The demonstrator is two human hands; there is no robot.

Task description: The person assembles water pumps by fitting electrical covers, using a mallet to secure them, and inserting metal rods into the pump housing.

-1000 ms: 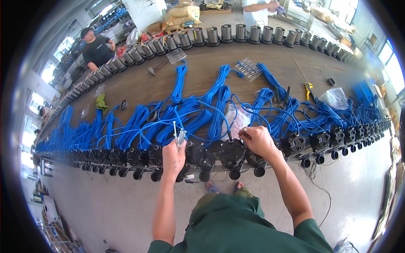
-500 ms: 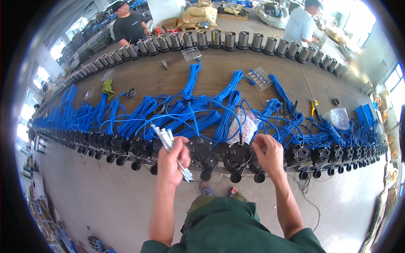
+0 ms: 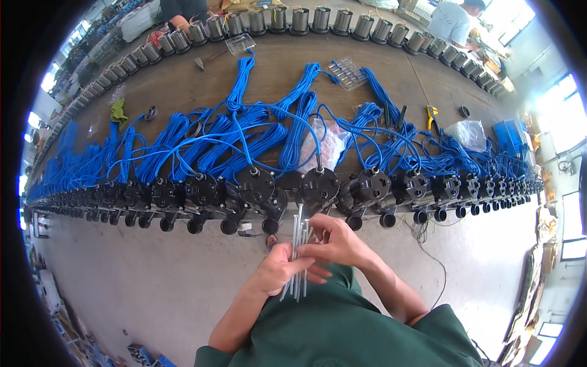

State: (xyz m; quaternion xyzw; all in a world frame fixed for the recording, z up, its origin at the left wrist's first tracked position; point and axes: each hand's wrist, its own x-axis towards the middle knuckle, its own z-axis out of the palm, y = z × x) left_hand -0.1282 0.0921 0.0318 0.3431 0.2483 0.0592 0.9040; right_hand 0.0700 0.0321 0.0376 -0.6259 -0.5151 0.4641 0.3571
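Observation:
Several long, thin silvery bolts (image 3: 298, 235) stand upright in a loose bundle in front of my body. My left hand (image 3: 278, 269) is wrapped round the lower half of the bundle. From the right, my right hand (image 3: 336, 243) closes its thumb and fingers on the upper part of the same bolts; its fingertips are partly hidden. Just beyond the hands, a black pump unit (image 3: 319, 188) with a round top lies at the table's near edge, a blue cable rising from it. Another black unit (image 3: 257, 186) sits to its left.
Black units line the table's near edge both ways. Coiled blue cables (image 3: 299, 131) lie behind them, beside a plastic bag (image 3: 324, 144). Yellow-handled pliers (image 3: 432, 116), a hammer (image 3: 200, 63) and a clear tray (image 3: 348, 73) lie farther back. Metal cylinders (image 3: 299, 21) stand along the far edge, near two people.
My hands have come together low in front of my body, the left bringing the bolts rightward and upright. My right hand has left the pump unit and reached the bundle. The view has shifted.

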